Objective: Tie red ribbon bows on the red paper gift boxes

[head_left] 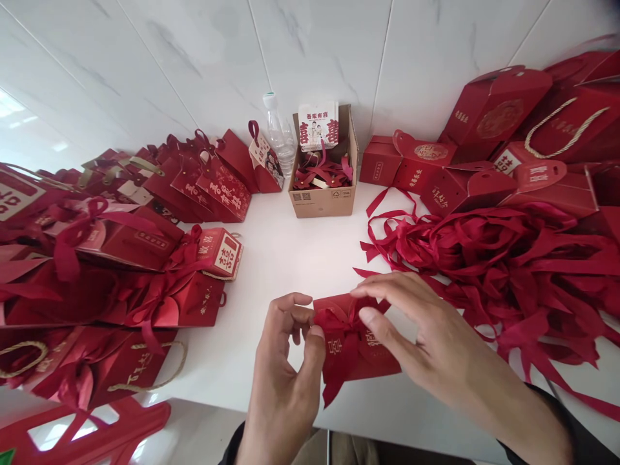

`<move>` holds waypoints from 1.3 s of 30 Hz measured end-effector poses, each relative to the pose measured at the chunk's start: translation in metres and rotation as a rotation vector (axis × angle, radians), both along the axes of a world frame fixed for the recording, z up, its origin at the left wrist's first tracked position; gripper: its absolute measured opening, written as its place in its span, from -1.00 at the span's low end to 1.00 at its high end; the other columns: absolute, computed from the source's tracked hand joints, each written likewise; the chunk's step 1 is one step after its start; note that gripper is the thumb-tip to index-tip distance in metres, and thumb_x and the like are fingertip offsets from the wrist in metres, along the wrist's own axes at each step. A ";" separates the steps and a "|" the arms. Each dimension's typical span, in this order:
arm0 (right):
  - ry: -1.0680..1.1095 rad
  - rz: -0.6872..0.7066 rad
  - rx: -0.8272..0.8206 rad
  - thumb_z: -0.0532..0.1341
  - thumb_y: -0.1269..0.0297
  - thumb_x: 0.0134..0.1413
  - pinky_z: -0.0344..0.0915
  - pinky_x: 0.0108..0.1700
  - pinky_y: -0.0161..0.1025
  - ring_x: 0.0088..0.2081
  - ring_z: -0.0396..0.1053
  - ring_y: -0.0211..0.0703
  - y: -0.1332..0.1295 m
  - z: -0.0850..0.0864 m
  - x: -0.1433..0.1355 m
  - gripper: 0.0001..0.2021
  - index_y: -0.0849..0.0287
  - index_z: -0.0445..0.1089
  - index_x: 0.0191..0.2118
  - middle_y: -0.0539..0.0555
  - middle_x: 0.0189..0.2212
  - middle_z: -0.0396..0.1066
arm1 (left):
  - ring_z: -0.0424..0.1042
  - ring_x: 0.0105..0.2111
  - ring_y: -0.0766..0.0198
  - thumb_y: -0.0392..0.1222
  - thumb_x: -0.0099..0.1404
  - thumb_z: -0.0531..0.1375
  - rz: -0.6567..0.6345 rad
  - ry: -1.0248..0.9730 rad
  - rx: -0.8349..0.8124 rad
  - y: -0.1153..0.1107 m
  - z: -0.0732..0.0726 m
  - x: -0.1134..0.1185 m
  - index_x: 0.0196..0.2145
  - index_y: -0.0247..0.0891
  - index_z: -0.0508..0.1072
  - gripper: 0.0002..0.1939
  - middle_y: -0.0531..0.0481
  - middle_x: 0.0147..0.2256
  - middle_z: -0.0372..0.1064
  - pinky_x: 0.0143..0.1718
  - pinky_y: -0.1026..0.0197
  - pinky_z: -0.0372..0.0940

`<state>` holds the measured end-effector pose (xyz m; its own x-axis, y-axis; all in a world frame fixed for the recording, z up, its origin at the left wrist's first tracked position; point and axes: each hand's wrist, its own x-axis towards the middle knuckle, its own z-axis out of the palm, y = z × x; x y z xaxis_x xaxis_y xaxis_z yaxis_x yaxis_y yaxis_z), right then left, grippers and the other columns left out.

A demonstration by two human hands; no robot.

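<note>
A red gift box (382,363) with gold lettering stands near the table's front edge, and a dark red ribbon (349,336) is tied in a bow on its top. My left hand (293,361) is at the box's left side, its fingers curled and pinching the bow's left loop by the thumb tip. Over the right part of the box is my right hand (411,320), thumb and fingers apart on either side of the bow's right end, touching or very close to it. One ribbon tail hangs down the box's front.
Finished-looking red boxes with bows (150,300) crowd the left side. Loose red ribbons (484,258) lie heaped at the right, with folded boxes (450,181) behind. A cardboard box (322,203) and a plastic bottle (278,132) stand by the wall. A red stool (111,429) is below left.
</note>
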<state>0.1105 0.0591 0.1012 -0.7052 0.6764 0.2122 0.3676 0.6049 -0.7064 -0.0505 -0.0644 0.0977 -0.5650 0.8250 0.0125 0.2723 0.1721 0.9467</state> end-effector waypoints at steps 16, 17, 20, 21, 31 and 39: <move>-0.084 -0.152 0.018 0.08 0.16 0.45 0.16 -0.62 -0.23 -0.69 0.21 -0.23 0.007 0.001 0.009 -0.85 0.00 0.32 -0.19 -0.09 -0.47 0.45 | 0.27 -0.25 0.24 -0.33 0.46 0.12 -0.070 -0.098 -0.041 0.002 -0.001 0.005 0.03 -0.03 0.38 -0.74 0.09 -0.26 0.36 -0.15 0.19 0.23; -0.089 -0.147 0.003 0.07 0.16 0.45 0.10 -0.66 -0.24 -0.74 0.10 -0.25 0.008 0.001 0.009 -0.84 0.00 0.31 -0.20 -0.13 -0.55 0.37 | 0.29 -0.25 0.24 -0.32 0.47 0.11 -0.078 -0.107 -0.042 0.002 -0.001 0.005 0.05 -0.03 0.36 -0.73 0.09 -0.27 0.36 -0.15 0.18 0.24; -0.086 -0.168 0.003 0.05 0.16 0.44 0.09 -0.69 -0.25 -0.78 0.06 -0.26 0.008 0.001 0.008 -0.83 0.00 0.29 -0.23 -0.17 -0.62 0.28 | 0.30 -0.26 0.23 -0.31 0.46 0.12 -0.089 -0.115 -0.063 0.002 -0.001 0.004 0.08 -0.03 0.34 -0.70 0.10 -0.28 0.36 -0.15 0.17 0.26; -0.087 -0.179 0.008 0.05 0.15 0.43 0.10 -0.68 -0.25 -0.77 0.09 -0.26 0.009 0.001 0.008 -0.83 0.00 0.29 -0.23 -0.16 -0.61 0.30 | 0.30 -0.26 0.23 -0.31 0.44 0.12 -0.091 -0.114 -0.074 0.002 -0.002 0.004 0.07 -0.03 0.34 -0.70 0.10 -0.29 0.36 -0.16 0.17 0.27; -0.106 -0.235 0.010 0.06 0.12 0.39 0.23 -0.53 -0.21 -0.50 0.42 -0.09 0.008 -0.002 0.008 -0.78 0.00 0.32 -0.30 0.01 -0.38 0.55 | 0.35 -0.28 0.23 -0.31 0.42 0.10 -0.110 -0.068 -0.145 -0.005 -0.003 -0.001 0.12 0.00 0.32 -0.63 0.08 -0.28 0.37 -0.23 0.19 0.32; -0.066 -0.276 -0.138 0.14 -0.09 0.39 0.42 -0.35 -0.20 -0.23 0.57 -0.03 0.007 -0.004 0.020 -0.69 -0.06 0.40 0.05 0.02 -0.22 0.59 | 0.36 -0.20 0.27 -0.25 0.50 0.14 -0.162 0.172 -0.048 -0.011 0.003 -0.010 0.13 0.11 0.29 -0.67 0.09 -0.14 0.36 -0.11 0.22 0.32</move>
<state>0.1303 0.0662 0.0967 -0.4999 0.8637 0.0649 0.5526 0.3757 -0.7439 -0.0601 -0.0756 0.1008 -0.4180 0.9067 0.0558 0.4570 0.1568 0.8755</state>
